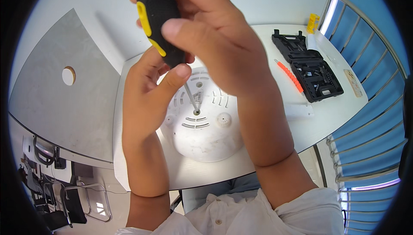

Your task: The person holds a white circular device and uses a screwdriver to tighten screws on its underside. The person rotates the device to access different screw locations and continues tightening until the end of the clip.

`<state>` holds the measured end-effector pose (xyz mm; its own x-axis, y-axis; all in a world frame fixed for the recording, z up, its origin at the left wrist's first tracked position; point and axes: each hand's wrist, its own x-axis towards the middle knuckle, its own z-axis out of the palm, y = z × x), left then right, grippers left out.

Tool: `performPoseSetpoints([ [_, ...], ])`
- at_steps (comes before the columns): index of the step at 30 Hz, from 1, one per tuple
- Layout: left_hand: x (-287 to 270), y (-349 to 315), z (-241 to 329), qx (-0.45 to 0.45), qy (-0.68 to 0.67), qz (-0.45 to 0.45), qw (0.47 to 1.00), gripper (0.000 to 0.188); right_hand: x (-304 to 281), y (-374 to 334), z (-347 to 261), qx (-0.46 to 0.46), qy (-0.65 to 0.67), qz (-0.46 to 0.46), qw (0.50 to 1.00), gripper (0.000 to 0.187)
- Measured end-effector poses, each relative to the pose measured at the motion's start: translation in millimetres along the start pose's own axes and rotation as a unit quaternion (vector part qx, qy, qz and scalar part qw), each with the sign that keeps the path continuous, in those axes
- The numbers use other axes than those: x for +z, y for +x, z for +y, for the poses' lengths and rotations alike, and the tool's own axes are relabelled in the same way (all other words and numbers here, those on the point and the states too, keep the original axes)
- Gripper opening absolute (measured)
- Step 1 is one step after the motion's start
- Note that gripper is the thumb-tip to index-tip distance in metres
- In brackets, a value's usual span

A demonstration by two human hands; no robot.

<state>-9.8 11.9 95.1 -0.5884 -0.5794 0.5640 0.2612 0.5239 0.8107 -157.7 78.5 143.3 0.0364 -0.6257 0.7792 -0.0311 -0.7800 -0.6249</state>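
A screwdriver (pixel 165 28) with a black and yellow handle stands nearly upright over a white round appliance base (pixel 206 142). Its thin metal shaft reaches down into a recessed hole in that base. My right hand (pixel 215 37) wraps round the upper handle, thumb pressed on its side. Lower down, my left hand (pixel 148 88) closes with thumb and fingers about the bottom of the handle, near the shaft. Slotted vents and round feet show on the base, which lies on the white table. The screw, if any, at the tip is too small to make out.
On the table's right lie an open black tool case (pixel 316 75), an orange flexible shaft (pixel 289 75) and a yellow box (pixel 313 23). A metal railing (pixel 370 80) runs along the right. A grey panel with a round hole (pixel 64 101) stands at the left.
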Motion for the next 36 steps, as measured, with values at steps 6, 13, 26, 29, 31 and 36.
performPoseSetpoints([
  [6, 3, -1, 0, -0.038, -0.099, -0.018, 0.994, 0.038, 10, 2, -17, -0.007, -0.066, 0.063, 0.996, 0.035],
  [13, 8, -2, 0, 0.008, -0.008, 0.016, 1.000, 0.040, 4, -1, 20, -0.150, -0.222, 0.077, 0.960, 0.040],
  [26, 5, -1, -5, 0.038, 0.000, 0.011, 0.999, 0.038, 5, -4, 24, -0.138, -0.160, 0.056, 0.976, 0.044],
  [29, 5, 1, -5, 0.021, -0.050, -0.001, 0.999, 0.040, 1, -6, 22, -0.120, -0.136, 0.040, 0.983, 0.046],
  [31, 1, 2, -8, -0.002, -0.104, -0.029, 0.994, 0.042, -2, -5, 19, -0.109, -0.116, 0.028, 0.987, 0.047],
  [36, -3, 3, -13, -0.030, -0.132, -0.031, 0.990, 0.042, 0, 0, 22, -0.111, -0.103, 0.017, 0.988, 0.050],
])
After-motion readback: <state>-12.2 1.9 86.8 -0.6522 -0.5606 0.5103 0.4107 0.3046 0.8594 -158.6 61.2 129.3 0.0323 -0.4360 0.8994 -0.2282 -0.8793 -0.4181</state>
